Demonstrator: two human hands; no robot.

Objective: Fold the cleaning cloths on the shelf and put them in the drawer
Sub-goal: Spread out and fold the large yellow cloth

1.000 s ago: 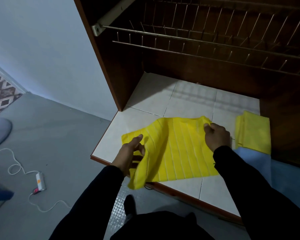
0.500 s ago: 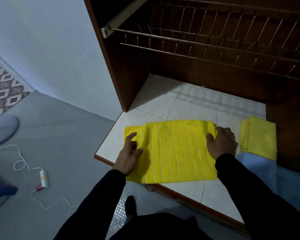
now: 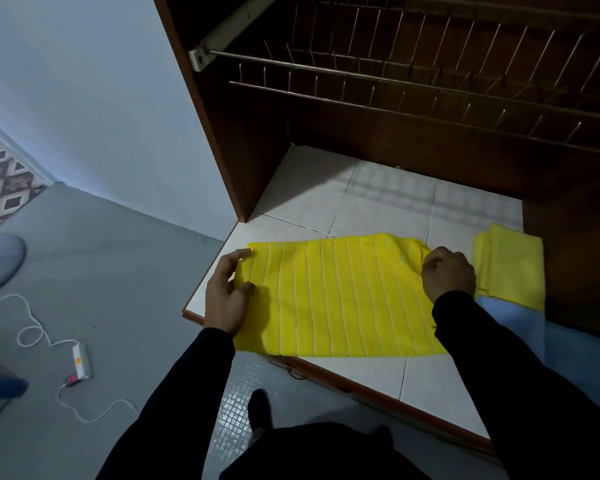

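Striped yellow cloth [image 3: 340,299] flat on tiled shelf [image 3: 326,202], frame centre — left hand [image 3: 226,299] pinching its left edge, right hand [image 3: 447,271] curled, gripping its right edge.

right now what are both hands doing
Left hand: pinching the left edge of the striped yellow cleaning cloth.
Right hand: fingers curled, gripping the same cloth's upper right corner.
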